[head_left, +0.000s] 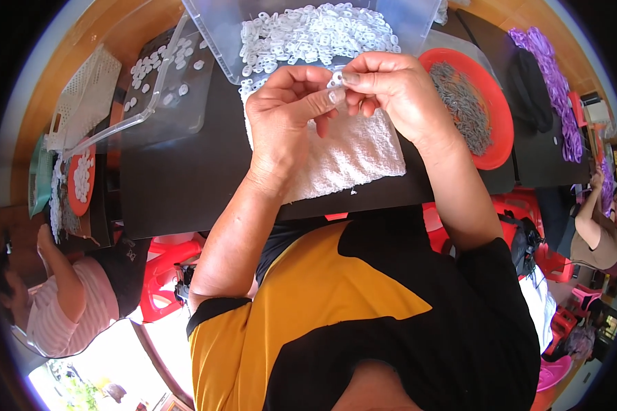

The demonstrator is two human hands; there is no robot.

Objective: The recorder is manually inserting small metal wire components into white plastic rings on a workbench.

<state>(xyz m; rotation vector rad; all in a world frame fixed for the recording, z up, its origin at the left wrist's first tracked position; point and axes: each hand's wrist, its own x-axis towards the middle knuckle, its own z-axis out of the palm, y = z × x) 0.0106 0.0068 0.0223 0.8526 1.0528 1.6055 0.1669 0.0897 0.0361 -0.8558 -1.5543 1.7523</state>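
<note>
Both hands meet over a white towel (353, 164), pinching one small white plastic piece with holes (336, 79) between them. My left hand (281, 116) presses it with thumb and fingers from the left. From the other side, my right hand (408, 92) grips it between thumb and forefinger. The fingers cover much of the piece, and its far side is hidden. Just beyond the hands, a heap of similar white pieces (315, 34) fills a clear plastic bin (216, 41).
On the right, a red round tray (497, 116) holds many thin grey pieces (463, 103). Purple strands (555, 89) lie farther right. A clear tray (185, 113) with scattered white pieces stands left on the dark table (175, 195). Other people sit at both sides.
</note>
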